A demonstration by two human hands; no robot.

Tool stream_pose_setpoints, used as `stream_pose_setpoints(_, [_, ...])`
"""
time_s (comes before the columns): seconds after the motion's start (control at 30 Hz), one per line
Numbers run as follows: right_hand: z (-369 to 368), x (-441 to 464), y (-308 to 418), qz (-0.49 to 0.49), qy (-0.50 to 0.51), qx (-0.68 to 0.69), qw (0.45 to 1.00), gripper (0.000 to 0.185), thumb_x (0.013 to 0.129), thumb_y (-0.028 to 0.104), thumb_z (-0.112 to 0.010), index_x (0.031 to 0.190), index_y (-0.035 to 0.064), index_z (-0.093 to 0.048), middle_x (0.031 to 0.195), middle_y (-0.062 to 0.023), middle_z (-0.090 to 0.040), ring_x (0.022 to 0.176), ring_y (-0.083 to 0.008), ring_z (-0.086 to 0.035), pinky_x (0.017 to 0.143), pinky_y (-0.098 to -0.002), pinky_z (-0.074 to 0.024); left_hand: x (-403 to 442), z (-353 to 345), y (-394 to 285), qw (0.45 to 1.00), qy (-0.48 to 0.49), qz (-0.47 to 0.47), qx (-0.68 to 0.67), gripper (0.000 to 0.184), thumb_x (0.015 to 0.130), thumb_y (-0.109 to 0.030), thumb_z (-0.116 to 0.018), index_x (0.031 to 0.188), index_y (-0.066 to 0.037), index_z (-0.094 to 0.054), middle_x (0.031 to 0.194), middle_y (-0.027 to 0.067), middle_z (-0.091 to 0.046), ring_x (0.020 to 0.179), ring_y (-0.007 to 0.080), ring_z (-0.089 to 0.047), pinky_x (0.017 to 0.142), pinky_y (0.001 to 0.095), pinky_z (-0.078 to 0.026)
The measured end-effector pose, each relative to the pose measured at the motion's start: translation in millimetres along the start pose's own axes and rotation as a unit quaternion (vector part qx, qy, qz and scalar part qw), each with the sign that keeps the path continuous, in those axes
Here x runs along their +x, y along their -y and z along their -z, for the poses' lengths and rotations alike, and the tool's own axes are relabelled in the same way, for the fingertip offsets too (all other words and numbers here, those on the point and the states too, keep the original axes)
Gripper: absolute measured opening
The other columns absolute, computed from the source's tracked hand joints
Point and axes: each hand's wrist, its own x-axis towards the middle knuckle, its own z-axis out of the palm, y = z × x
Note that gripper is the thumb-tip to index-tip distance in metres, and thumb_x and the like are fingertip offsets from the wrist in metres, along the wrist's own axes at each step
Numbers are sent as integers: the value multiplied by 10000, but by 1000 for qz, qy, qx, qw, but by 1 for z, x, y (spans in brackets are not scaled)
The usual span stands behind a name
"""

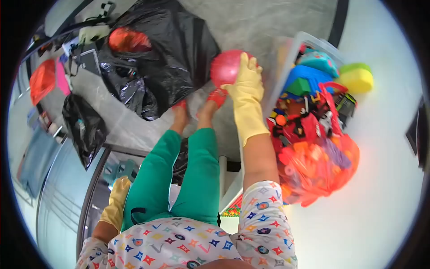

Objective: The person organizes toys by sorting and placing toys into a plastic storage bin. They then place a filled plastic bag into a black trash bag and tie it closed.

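My right hand (248,83), in a yellow rubber glove, grips a shiny red ball (225,67) from its right side. It holds the ball near my feet, left of a clear plastic bin (298,49). Toys fill the bin, including a blue piece (308,77) and a teal piece (320,62). My left hand (118,195), gloved in yellow too, hangs beside my left thigh. Its fingers look loose, with nothing seen in them. A large black plastic bag (179,40) lies on the floor close to the ball.
An orange see-through bag (320,166) of toys sits against the bin's near end. A yellow and green sponge-like block (356,78) is right of it. At left are a smaller black bag (83,127), a red bag (42,83) and a blue stool (123,170).
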Motion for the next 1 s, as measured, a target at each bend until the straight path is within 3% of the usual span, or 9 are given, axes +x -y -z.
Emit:
stream_pose_setpoints(0.07, [35,-18,14,0,-22,76,997,1280,579,294,-1000,1611,142,-259,1636,-203,-334,1489,-430,-352,1182,-490,-411,-3,5,-13,1000,5,13,-9,426,961,-188,-723,1355,-84,-600,1294,120,-647,1186,237,-643,1015,347,-510])
stream_pose_setpoints(0.17, [91,-36,19,77,-190,137,969,1282,547,255,-1009,1582,59,-279,1613,-255,-341,1456,-449,-390,1185,-486,-396,-13,-1,-36,1000,5,-6,-26,420,967,-174,-702,1353,-49,-595,1291,130,-653,1173,236,-650,1004,348,-515])
stream_pose_setpoints(0.27, [152,-45,12,80,-306,93,944,1267,520,228,-1012,1543,-6,-302,1553,-288,-394,1393,-465,-449,1169,-494,-402,-16,1,-47,999,15,-20,-21,429,975,-175,-681,1366,-30,-580,1291,135,-658,1168,235,-652,989,345,-520])
stream_pose_setpoints(0.3, [167,-44,2,74,-333,76,937,1233,514,217,-1012,1532,44,-337,1499,-225,-449,1320,-454,-507,1113,-499,-464,-14,1,-47,1000,13,-26,-11,433,978,-181,-676,1371,-28,-577,1295,137,-658,1167,235,-652,985,344,-521])
stream_pose_setpoints(0.43, [233,-45,-31,-47,-251,-102,962,1181,531,223,-1004,1530,190,-374,1471,-91,-456,1311,-396,-508,997,-498,-561,-20,2,-53,999,16,-42,-22,443,988,-206,-663,1380,-22,-573,1309,141,-658,1155,230,-655,973,340,-522])
stream_pose_setpoints(0.6, [241,-20,-53,34,-171,-220,960,1180,491,156,-998,1519,202,-418,1429,-88,-496,1296,-361,-528,1058,-442,-522,-17,-2,-40,998,22,-52,12,451,997,-245,-650,1379,-15,-580,1318,154,-656,1187,230,-642,987,338,-516])
stream_pose_setpoints(0.77, [243,16,-89,207,-196,-149,947,1216,416,193,-996,1492,129,-433,1368,-158,-546,1275,-420,-523,1057,-463,-489,-2,-10,-12,996,14,-92,17,448,999,-324,-616,1295,13,-640,1232,183,-694,1183,294,-658,1024,371,-504])
stream_pose_setpoints(0.87, [255,38,-123,245,-114,-36,962,1075,625,321,-934,1530,46,-422,1442,-256,-498,1358,-446,-475,1134,-474,-427,-20,-4,-74,995,-2,-90,46,462,998,-328,-626,1310,14,-632,1255,194,-689,1185,307,-661,1022,377,-506])
stream_pose_setpoints(1.0, [271,26,-107,188,-80,0,979,1011,666,282,-916,1539,55,-460,1583,-256,-406,1469,-402,-399,1209,-438,-364,-17,-5,-117,995,-2,-102,-1,484,995,-287,-673,1376,2,-596,1337,173,-656,1238,274,-632,1039,386,-495])
